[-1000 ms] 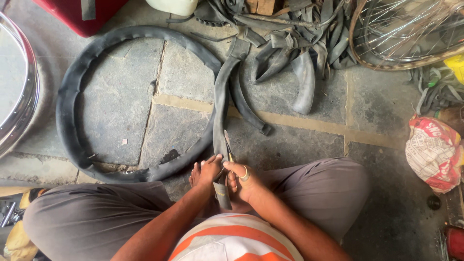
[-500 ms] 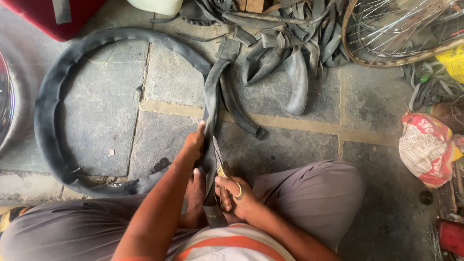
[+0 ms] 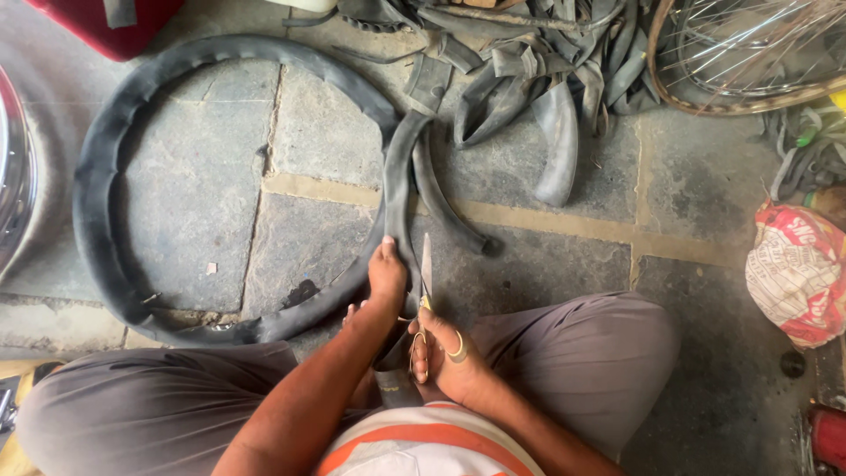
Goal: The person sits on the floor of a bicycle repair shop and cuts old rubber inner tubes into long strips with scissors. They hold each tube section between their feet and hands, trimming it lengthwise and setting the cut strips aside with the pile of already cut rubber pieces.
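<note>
Two hands at work: both are on one black rubber tube [image 3: 220, 66], which lies as a big ring on the stone floor [image 3: 326, 123] in front of the seated person.
Tube: its ring fills the left half of the view; a flattened length runs from the ring's right side down between the person's knees.
Cut end: a second strip of the same tube bends away to the right and ends on the floor, just beside the flattened length.
Left hand [image 3: 388, 278]: clenched around the flattened length, fingers pointing away from the body, pressing the rubber flat.
Right hand [image 3: 445, 357]: grasping a pair of scissors [image 3: 426, 273] through the handles, with a ring on one finger.
Scissors: blades point away from the person and lie along the right edge of the flattened length, just beside the left hand; whether the blades are apart, I cannot tell.
Legs: grey trousers [image 3: 582, 353] spread to either side of the hands.
Scrap pile [image 3: 529, 70]: many cut pieces of black rubber heaped at the top, well apart from the hands.
Spoked wheel [image 3: 749, 53]: top right, beside the scrap pile.
Printed bag [image 3: 797, 273]: red and white, crumpled at the right edge.
Red box [image 3: 97, 22]: top left corner, just beyond the ring.
</note>
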